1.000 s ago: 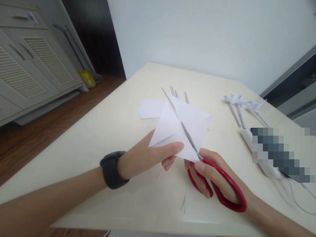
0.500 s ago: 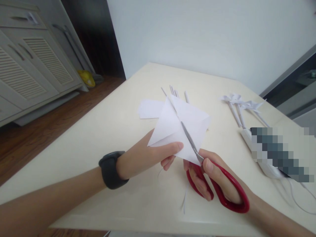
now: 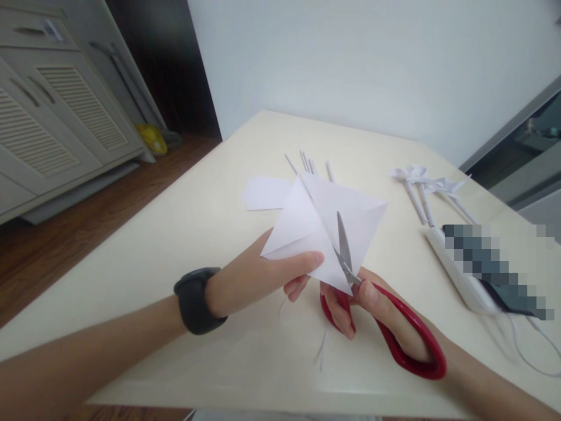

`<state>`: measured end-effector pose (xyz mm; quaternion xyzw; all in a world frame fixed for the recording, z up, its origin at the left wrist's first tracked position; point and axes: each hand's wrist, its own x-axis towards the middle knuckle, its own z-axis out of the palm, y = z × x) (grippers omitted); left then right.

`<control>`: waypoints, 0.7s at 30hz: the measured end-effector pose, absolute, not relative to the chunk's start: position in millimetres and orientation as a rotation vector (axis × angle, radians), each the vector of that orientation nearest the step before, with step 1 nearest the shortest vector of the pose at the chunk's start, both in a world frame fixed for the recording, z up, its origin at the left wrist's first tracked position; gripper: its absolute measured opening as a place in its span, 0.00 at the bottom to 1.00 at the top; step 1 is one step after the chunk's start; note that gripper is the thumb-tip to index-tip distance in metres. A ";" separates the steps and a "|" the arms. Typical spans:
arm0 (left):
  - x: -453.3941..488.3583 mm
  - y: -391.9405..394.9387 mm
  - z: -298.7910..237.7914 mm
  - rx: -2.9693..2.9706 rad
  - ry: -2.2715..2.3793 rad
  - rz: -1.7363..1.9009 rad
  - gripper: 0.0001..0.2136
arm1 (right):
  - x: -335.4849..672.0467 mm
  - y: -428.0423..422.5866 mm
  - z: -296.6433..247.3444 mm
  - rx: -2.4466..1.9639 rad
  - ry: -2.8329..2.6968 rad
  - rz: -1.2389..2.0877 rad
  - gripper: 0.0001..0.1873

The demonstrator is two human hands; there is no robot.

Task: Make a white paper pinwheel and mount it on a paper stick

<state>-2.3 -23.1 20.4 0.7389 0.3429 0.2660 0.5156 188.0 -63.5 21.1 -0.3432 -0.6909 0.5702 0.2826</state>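
Observation:
My left hand [image 3: 267, 275], with a black watch on the wrist, pinches the near left corner of a folded white paper square [image 3: 324, 225] and holds it above the cream table [image 3: 210, 234]. My right hand [image 3: 372, 310] grips red-handled scissors [image 3: 385, 333]. Their blades are spread apart, with the upper blade lying over the paper's near corner along a cut or crease running to the far left.
Several rolled white paper sticks [image 3: 307, 164] and a flat white sheet [image 3: 265, 193] lie behind the held paper. Finished paper pinwheels [image 3: 423, 184] rest at the right, beside a white device with cables [image 3: 464, 275]. A thin paper strip [image 3: 322, 351] lies near the front edge.
The scissor blades, earlier closed along the paper's diagonal, have swung apart and drawn back toward the near corner. My left hand keeps its pinch in place.

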 end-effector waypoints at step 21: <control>-3.4 -23.6 19.7 1.820 0.825 0.516 0.22 | 187.2 -63.4 21.3 -1.080 -1.879 1.508 0.30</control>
